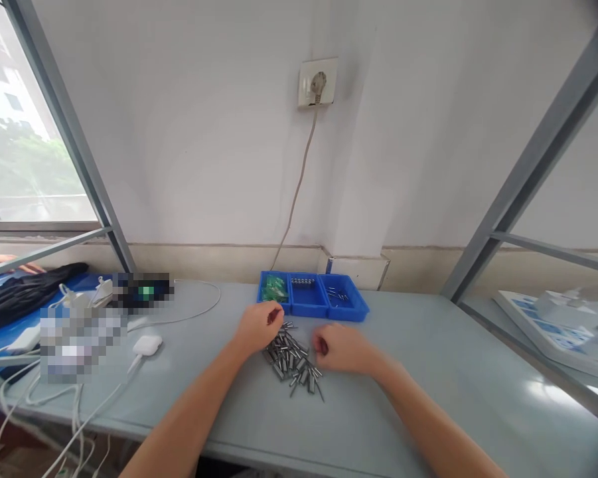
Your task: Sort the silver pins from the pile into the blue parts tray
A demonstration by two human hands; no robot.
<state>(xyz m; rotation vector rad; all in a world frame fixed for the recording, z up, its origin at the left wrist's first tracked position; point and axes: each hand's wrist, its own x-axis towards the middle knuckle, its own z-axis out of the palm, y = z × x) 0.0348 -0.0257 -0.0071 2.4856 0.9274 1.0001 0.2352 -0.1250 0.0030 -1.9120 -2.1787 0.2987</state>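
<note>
The grey bench (428,385) carries three blue bins side by side along its rear edge, near the middle. Most of the metal pieces lie unsorted in a loose heap (289,357) between bins and front edge. The left hand (259,327) is at the heap's left side, partly screening the left bin (285,309); its fingers curl together, contents hidden. The right hand (346,348), blurred, curls at the other side; whether it pinches anything, I cannot tell. Toward the bench's left edge, a white block (148,344) on a cable lies clear of the heap. Green packets (273,288) fill the left bin; the middle bin (308,309) holds a short row of cylinders (302,281), the right bin (354,315) only scattered pins (337,294).
</note>
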